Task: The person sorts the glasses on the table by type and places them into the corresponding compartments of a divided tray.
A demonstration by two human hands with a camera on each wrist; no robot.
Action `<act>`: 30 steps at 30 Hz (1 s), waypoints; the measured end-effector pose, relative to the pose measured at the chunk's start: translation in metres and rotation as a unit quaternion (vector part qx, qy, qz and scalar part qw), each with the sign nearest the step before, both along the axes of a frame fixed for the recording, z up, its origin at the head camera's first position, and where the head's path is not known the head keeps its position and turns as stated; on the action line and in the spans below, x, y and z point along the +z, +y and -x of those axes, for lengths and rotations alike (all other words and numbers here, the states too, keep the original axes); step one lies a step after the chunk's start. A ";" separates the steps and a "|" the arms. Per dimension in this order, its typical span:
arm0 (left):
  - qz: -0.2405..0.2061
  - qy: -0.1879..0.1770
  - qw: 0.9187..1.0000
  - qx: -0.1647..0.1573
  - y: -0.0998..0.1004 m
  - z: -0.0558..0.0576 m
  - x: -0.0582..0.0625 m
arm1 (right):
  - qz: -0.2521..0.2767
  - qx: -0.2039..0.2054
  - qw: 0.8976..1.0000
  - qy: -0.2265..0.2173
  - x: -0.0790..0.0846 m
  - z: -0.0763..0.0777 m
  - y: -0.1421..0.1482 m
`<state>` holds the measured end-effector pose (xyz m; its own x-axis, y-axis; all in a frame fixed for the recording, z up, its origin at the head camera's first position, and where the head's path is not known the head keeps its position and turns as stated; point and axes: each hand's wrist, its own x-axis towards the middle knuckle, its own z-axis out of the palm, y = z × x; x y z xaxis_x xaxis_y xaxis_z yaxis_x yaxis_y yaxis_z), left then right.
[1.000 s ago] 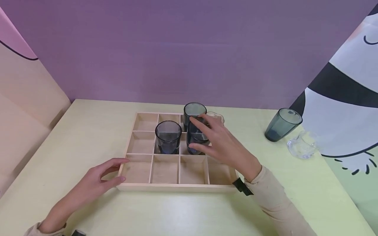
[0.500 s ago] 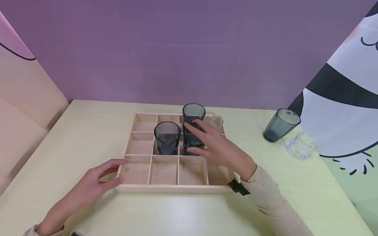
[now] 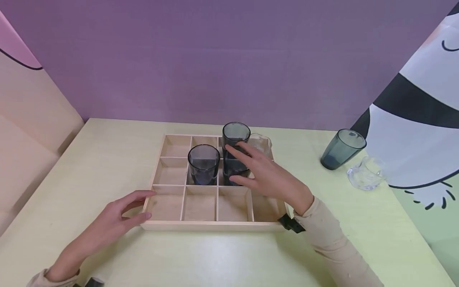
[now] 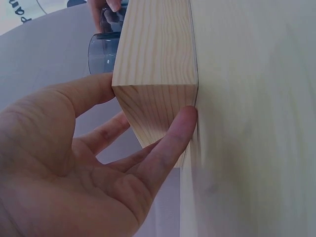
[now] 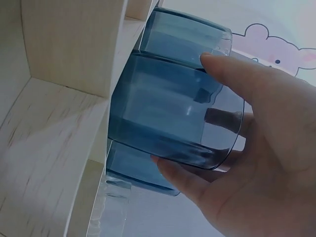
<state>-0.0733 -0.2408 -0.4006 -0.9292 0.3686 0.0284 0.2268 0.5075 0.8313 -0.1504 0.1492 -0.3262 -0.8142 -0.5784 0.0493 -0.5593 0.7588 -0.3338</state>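
A wooden compartment tray lies on the table. My left hand holds its left wall near the front corner, thumb and one finger at the top edge, other fingertips low on the outer side. My right hand holds a dark tinted glass between thumb and fingers, in the third compartment of the middle row. Behind it stands another dark glass, in the back row. A third dark glass fills the compartment to the left. The right hand partly covers a wavy clear glass at the back right.
Towards the table's right edge are a grey-blue glass and a wavy clear glass. A purple wall rises behind the table. The tray's front row of compartments holds no glasses.
The right hand and its glass have shifted slightly left and come to sit in the compartment. My left hand keeps its place on the tray.
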 end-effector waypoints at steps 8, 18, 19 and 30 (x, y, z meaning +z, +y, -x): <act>0.007 0.003 1.000 0.000 0.000 0.002 -0.001 | 0.037 -0.024 0.999 -0.007 -0.002 0.003 -0.004; 0.003 -0.006 1.000 0.004 -0.004 0.000 -0.007 | 0.036 -0.040 0.998 -0.032 -0.003 0.000 -0.008; 0.003 -0.006 1.000 0.005 -0.004 0.000 -0.007 | 0.036 -0.039 0.998 -0.034 -0.003 -0.001 -0.007; 0.007 0.002 1.000 -0.007 -0.003 0.003 -0.004 | 0.027 -0.029 0.999 0.007 0.008 -0.007 0.005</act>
<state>-0.0763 -0.2435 -0.4049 -0.9234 0.3828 0.0274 0.2382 0.5156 0.8230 -0.1435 0.1544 -0.3185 -0.8449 -0.5271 0.0910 -0.5205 0.7707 -0.3676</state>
